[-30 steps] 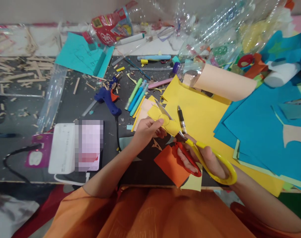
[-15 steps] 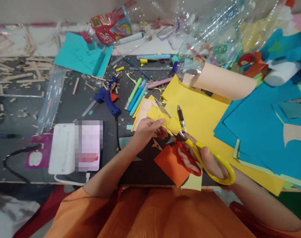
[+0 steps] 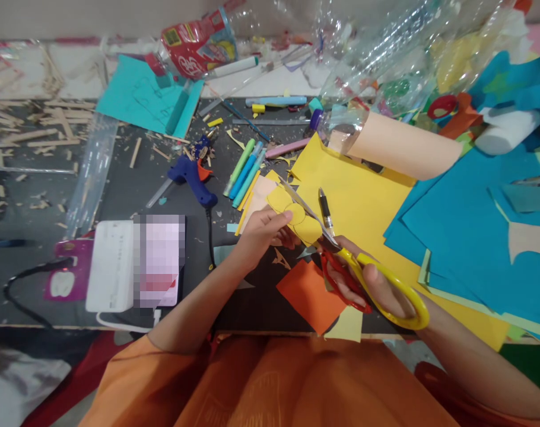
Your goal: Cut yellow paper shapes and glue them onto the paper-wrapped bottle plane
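A small yellow paper piece [image 3: 306,228] with drawn rounded outlines is pinched between the thumb and fingers of my left hand [image 3: 270,228]. My right hand [image 3: 363,284] has its fingers through the handles of a pair of scissors [image 3: 399,305], one handle yellow and the other red. The scissor blades point up and left, along the right edge of the yellow piece. Beneath the scissors and my right hand lies an orange paper square [image 3: 308,296]. A black pen [image 3: 324,207] rests on a large yellow sheet [image 3: 359,184] just beyond the blades.
Several markers [image 3: 247,172] and a blue glue gun [image 3: 192,178] lie left of centre. A phone [image 3: 163,261] sits beside a white power bank [image 3: 112,267]. Blue sheets [image 3: 475,237] cover the right side. Plastic bottles [image 3: 194,47] and wood scraps [image 3: 43,136] line the back and left.
The scissors and my right hand have shifted slightly right, and the blades now show along the paper's right edge. The yellow piece has turned a little in my left hand.
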### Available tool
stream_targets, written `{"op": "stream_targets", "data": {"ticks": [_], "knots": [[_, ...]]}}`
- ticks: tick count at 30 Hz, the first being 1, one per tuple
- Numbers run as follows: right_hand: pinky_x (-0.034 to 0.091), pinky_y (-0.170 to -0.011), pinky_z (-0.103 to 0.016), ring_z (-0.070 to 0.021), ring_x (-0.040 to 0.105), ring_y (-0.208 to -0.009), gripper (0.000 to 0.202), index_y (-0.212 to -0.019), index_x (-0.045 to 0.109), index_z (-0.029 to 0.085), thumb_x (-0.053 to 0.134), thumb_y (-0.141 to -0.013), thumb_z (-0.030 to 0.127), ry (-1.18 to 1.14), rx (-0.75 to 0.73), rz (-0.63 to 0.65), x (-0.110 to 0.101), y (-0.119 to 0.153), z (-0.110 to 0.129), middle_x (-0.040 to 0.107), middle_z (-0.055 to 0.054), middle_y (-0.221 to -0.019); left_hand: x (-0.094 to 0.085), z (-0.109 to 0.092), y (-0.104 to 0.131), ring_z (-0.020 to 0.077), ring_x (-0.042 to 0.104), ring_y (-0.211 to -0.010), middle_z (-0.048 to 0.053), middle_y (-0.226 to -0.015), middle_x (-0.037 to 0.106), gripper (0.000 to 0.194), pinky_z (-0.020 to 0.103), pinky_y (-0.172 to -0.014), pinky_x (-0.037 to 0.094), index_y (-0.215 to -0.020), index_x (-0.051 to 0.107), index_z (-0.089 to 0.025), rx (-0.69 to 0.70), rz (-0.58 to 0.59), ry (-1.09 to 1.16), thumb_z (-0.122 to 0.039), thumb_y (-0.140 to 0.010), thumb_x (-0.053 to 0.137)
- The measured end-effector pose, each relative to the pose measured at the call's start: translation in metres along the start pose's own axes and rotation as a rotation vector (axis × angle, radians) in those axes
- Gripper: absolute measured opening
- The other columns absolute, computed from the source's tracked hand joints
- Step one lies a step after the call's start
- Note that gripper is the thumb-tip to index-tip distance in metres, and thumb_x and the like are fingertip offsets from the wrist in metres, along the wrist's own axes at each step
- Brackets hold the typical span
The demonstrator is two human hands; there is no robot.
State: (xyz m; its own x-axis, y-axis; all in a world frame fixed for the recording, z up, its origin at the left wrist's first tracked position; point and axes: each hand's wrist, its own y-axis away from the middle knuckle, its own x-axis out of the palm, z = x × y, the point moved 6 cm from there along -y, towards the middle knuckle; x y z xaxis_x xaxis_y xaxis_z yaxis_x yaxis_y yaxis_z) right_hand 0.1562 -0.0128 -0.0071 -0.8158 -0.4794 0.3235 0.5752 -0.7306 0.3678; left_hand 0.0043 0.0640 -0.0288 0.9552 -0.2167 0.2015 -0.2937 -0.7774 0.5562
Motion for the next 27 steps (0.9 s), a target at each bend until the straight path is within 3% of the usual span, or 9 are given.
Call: {"op": "stream_targets", "data": {"ticks": [11,22,27], "knots": [[0.026,-0.04,-0.025,-0.0059,0.024,-0.038,0.064,-0.114,0.046,0.022,0.046,-0.084,0.078,0.043,0.008,-0.066,-0.005,0.009,0.011,0.037,0.011,-0.056,-0.002,0.001,0.002,0.0122,0.061,-0.047,0.002,-0.051,0.064,0.036,0.02,-0.048,0.047,-0.056,0.059,-0.016,0.003,-0.045,-0.026,-0.051,-0.065,0.069],[0.02,-0.037,-0.022,-0.0043,0.023,-0.038,0.063,-0.116,0.049,0.024,0.053,-0.081,0.077,0.028,0.018,-0.091,-0.011,0.014,0.001,0.037,0.011,-0.057,0.0,-0.003,0.003,0.0117,0.06,-0.049,0.0,-0.055,0.063,0.037,0.023,-0.052,0.053,-0.053,0.056,-0.018,0.018,-0.03,0.005,-0.051,-0.063,0.07],[0.017,-0.035,-0.021,-0.0034,0.022,-0.038,0.064,-0.114,0.049,0.023,0.054,-0.08,0.077,0.064,0.03,-0.098,-0.016,0.019,0.005,0.037,0.01,-0.058,-0.002,-0.004,0.003,0.0095,0.053,-0.047,-0.002,-0.051,0.057,0.035,0.02,-0.048,0.045,-0.054,0.058,-0.017,0.041,-0.064,0.001,-0.049,-0.064,0.071]]}}
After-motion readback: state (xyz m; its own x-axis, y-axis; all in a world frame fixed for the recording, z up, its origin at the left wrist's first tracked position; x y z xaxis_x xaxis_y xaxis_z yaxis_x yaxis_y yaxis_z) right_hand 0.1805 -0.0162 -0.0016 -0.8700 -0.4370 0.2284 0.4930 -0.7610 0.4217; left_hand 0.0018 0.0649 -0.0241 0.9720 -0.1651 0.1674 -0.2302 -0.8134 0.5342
